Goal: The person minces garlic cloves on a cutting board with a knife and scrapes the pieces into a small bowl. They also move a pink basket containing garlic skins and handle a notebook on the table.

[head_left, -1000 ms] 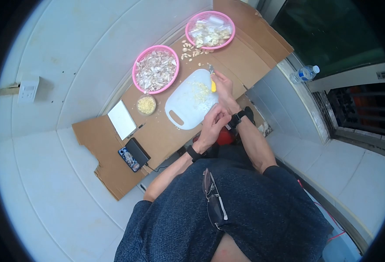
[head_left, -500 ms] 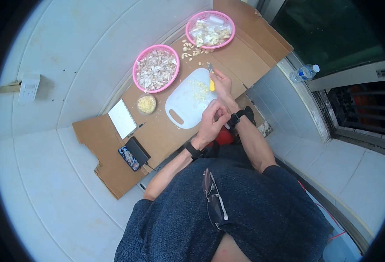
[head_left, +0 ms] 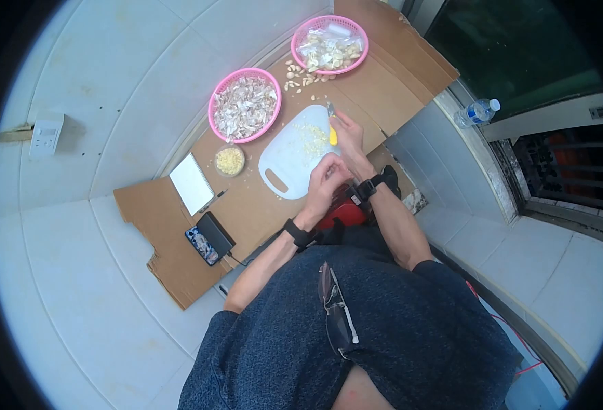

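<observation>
My right hand [head_left: 349, 139] is closed around a yellow-handled knife [head_left: 333, 136], its grey end pointing away from me over the right edge of a white cutting board [head_left: 284, 154]. Chopped garlic [head_left: 313, 139] is scattered on the board. My left hand [head_left: 327, 180] is beside my right wrist, near the black wristwatch [head_left: 364, 191]. Its fingers are curled together, and whatever they hold, if anything, is hidden. A small clear bowl of minced garlic [head_left: 230, 160] stands left of the board.
Beyond the board are a pink basket of garlic skins [head_left: 245, 106] and a pink basket with garlic and plastic bags [head_left: 329, 45]. Loose cloves [head_left: 301, 76] lie between them. A notepad [head_left: 191, 184] and a phone [head_left: 202, 245] rest on the cardboard [head_left: 158, 225]. A bottle [head_left: 477, 113] stands right.
My left hand has shifted slightly at my right wrist, its fingers drawing in closer together. My right hand stays in nearly the same place with the knife.
</observation>
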### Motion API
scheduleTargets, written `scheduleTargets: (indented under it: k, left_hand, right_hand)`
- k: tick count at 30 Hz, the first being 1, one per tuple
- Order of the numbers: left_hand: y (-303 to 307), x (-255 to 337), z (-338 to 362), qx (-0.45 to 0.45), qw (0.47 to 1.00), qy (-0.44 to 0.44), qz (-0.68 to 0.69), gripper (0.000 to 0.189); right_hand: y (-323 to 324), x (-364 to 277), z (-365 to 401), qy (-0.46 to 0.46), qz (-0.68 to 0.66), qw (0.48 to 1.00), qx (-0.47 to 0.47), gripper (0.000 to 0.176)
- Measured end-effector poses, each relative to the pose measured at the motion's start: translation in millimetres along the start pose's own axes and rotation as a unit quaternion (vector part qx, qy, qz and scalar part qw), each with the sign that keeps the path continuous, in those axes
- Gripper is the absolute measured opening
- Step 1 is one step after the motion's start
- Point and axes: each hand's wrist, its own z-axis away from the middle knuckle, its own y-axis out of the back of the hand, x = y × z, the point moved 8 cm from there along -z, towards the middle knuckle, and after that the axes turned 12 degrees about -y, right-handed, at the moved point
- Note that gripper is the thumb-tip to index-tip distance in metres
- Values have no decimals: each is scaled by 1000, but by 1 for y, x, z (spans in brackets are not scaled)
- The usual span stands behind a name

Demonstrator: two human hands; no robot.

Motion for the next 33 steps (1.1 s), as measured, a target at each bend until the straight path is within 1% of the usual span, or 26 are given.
scheduleTargets:
  k: [1,2,4,6,10,12,16,18,19,21,22,24,25,26,27,28,30,32,33]
  left_hand:
    - [0,-6,1,33,992,62,102,8]
    - [-1,-11,3,65,969,123,202,9]
    - [2,-12,1,65,966,131,213,11]
    - [2,-17,4,70,942,174,279,10]
    - [1,-18,6,74,925,196,316,11]
    - [2,-20,9,100,915,220,323,12]
    - [6,-26,11,93,901,235,353,15]
    - [4,-35,16,89,862,291,405,18]
    - [5,-38,16,89,862,290,405,18]
    - [4,-42,18,93,836,307,445,21]
    - [4,-42,18,94,836,307,445,21]
    - [1,-41,21,127,808,324,476,24]
    - [-1,-38,21,127,808,324,476,24]
    - [-1,-36,23,151,800,332,476,23]
    - [0,-37,24,176,792,340,476,22]
    - [0,-37,24,176,791,340,476,22]
    - [0,-38,25,183,771,350,499,23]
    - [1,-39,25,183,762,354,510,25]
    - [2,-40,26,182,754,359,519,26]
  right_hand:
    - [0,-2,4,-8,-9,1000,0,53]
    - [0,-5,8,-8,-8,1000,0,53]
    - [0,-5,9,-9,-5,1000,-9,54]
    - [0,-3,7,-8,-4,1000,-15,54]
    - [-1,2,3,0,5,1000,-25,54]
    - [-2,1,5,0,6,1000,-26,54]
    - [-2,2,12,4,9,1000,-23,55]
    - [-2,3,11,5,18,1000,-20,55]
    - [-2,5,10,6,27,1000,-16,55]
    - [-2,5,11,10,33,999,-19,55]
    - [-3,4,12,14,38,999,-22,55]
    - [-5,2,14,28,30,999,-29,54]
    - [-6,0,15,42,21,998,-35,53]
    - [-6,-1,15,42,22,998,-34,53]
    - [-6,-5,15,64,56,996,-25,52]
    - [-6,-9,16,87,91,992,-16,51]
    - [-4,-10,16,84,119,989,-10,52]
    - [-4,-12,16,81,147,986,-6,53]
    - [-5,-15,19,94,172,981,1,52]
